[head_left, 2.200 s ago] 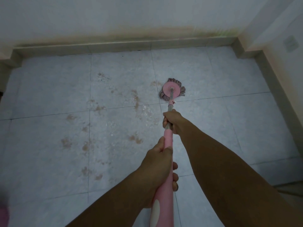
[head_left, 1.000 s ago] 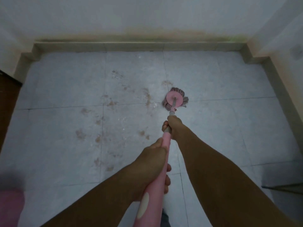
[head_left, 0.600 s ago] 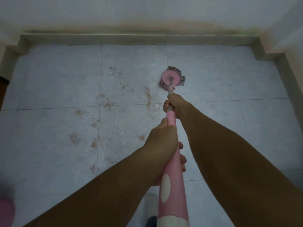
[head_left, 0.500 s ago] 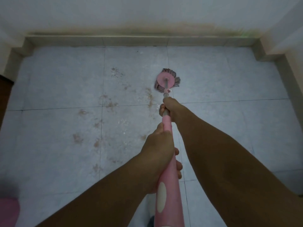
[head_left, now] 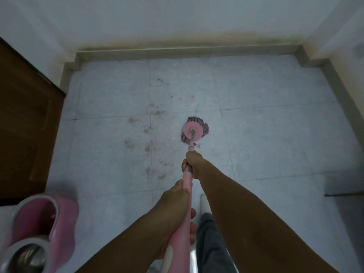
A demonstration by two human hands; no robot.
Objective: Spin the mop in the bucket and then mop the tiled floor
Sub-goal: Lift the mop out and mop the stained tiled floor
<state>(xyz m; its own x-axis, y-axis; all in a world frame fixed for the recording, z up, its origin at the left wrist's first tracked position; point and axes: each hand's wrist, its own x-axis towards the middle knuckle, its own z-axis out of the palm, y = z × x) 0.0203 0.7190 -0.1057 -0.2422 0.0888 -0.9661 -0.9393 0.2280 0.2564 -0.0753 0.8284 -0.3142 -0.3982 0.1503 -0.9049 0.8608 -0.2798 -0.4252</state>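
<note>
The pink mop head (head_left: 194, 132) with its grey-brown strands lies flat on the pale tiled floor (head_left: 266, 138), just right of a patch of brown stains (head_left: 149, 134). Its pink handle (head_left: 186, 196) runs back toward me. My right hand (head_left: 192, 163) grips the shaft further down, where the metal meets the pink sleeve. My left hand (head_left: 174, 211) grips the pink sleeve closer to my body. The pink and white spin bucket (head_left: 37, 231) stands at the lower left, its metal spinner basket (head_left: 26, 255) visible inside.
A brown wooden door (head_left: 23, 125) fills the left side. A beige skirting (head_left: 187, 54) runs along the far white wall and down the right wall. My grey trouser leg (head_left: 210, 239) and white shoe (head_left: 203, 201) show under the handle. A dark step edge (head_left: 342, 193) sits at right.
The mop head has been pulled back from the far tile toward me and slightly right. My view has shifted back and left, bringing the bucket and door into sight. Both hands keep their grip.
</note>
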